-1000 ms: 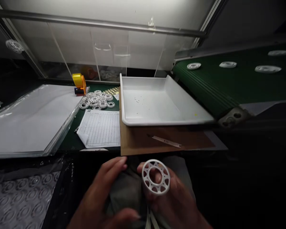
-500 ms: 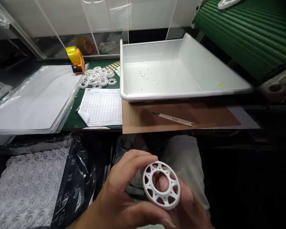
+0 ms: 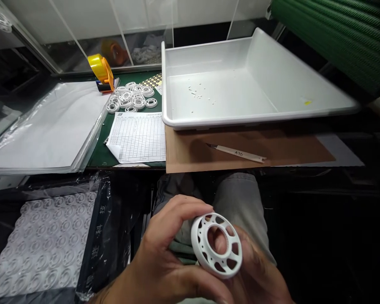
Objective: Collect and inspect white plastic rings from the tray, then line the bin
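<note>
Head view: both hands sit low over the lap, and the white ring (image 3: 216, 245) is pinched between them, tilted a touch more edge-on than half a second back. Left hand (image 3: 164, 257) curls its fingers over the ring's top rim, thumb underneath; right hand (image 3: 256, 274) cups it from behind, fingers showing through the centre hole. The view has dipped: the white tray (image 3: 304, 90) has slid up and right, and the knife (image 3: 237, 153) on the brown board (image 3: 193, 154) has shifted with it.
</note>
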`<act>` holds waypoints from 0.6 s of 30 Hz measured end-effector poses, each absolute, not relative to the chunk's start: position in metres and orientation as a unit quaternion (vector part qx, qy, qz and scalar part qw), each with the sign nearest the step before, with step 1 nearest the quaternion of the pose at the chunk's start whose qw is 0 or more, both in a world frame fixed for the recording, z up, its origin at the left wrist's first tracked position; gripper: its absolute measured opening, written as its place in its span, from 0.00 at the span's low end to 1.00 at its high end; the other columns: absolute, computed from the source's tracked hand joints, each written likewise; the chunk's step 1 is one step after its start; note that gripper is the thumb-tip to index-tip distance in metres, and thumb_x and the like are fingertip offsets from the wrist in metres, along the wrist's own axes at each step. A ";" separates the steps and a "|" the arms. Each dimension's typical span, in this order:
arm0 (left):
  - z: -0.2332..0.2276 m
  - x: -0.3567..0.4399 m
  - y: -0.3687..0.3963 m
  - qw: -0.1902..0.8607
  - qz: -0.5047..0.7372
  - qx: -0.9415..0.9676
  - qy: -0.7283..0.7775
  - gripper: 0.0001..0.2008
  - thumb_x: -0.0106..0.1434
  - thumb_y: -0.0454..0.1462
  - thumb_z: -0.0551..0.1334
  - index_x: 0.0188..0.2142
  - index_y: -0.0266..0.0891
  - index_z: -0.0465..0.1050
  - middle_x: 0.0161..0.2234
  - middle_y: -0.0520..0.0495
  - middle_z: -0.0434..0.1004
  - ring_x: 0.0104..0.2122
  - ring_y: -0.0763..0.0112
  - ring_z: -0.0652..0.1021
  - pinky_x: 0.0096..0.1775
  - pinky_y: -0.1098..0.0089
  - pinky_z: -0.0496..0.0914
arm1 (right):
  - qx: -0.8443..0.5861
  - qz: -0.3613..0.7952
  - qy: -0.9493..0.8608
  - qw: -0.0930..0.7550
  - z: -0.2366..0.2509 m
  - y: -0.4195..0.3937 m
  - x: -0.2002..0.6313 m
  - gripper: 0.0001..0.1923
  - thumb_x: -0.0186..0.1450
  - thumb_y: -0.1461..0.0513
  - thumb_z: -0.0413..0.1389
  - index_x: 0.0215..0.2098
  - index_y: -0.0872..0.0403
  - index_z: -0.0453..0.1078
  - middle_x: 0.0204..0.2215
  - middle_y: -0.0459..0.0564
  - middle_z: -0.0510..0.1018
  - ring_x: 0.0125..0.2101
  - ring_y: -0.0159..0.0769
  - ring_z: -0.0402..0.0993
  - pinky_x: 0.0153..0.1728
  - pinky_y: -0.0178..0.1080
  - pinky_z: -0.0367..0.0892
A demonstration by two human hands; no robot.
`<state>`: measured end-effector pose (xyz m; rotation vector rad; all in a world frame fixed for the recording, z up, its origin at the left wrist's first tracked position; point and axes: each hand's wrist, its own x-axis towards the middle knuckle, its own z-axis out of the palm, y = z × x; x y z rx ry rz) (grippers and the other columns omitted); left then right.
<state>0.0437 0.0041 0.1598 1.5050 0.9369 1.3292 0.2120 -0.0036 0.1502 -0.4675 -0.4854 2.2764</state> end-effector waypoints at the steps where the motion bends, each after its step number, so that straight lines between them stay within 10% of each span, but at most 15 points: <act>1: 0.160 0.043 0.004 0.439 0.540 0.611 0.377 0.40 0.48 0.47 0.79 0.59 0.47 0.73 0.47 0.49 0.74 0.45 0.75 0.77 0.50 0.81 0.74 | -0.164 0.898 -0.171 0.371 0.149 -0.003 0.213 0.19 0.68 0.45 0.64 0.39 0.52 0.74 0.24 0.47 0.56 0.26 0.29 0.53 0.29 0.36 0.48; 18: 0.145 0.046 0.003 0.254 0.502 0.749 0.350 0.51 0.64 0.37 0.73 0.77 0.42 0.44 0.62 0.39 0.73 0.64 0.64 0.71 0.66 0.61 0.67 | -0.187 0.833 -0.304 0.423 0.124 0.016 0.224 0.12 0.74 0.52 0.59 0.41 0.49 0.81 0.31 0.49 0.62 0.31 0.27 0.61 0.33 0.30 0.60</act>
